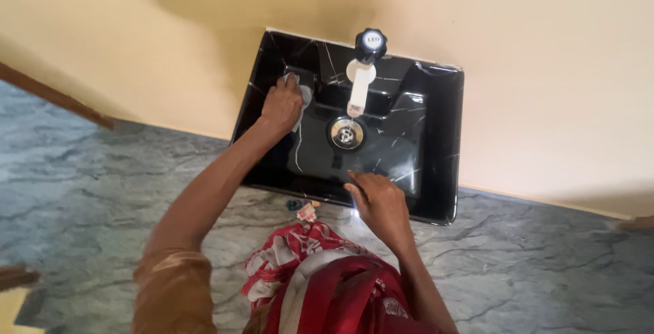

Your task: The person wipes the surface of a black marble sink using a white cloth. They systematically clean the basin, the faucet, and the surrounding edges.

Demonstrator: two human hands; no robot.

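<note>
Black marble-patterned rectangular basin (436,136): left hand (281,104) fingers clenched on small grey cloth (304,95) at back-left ledge; right hand (379,201), fingers loose, rests on front rim near white tap (359,85).

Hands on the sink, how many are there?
2. The left hand presses a grey cloth at the sink's back-left; the right hand rests on its front rim.

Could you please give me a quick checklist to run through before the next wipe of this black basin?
1. Left hand on grey cloth: ok, pressed at the basin's back left corner.
2. Right hand bracing on the front rim of the black basin: ok.
3. White tap off: ok, no water visible.
4. Drain clear: ok.
5. Basin surface clean: cannot tell, glare and marbling hide it.
</note>
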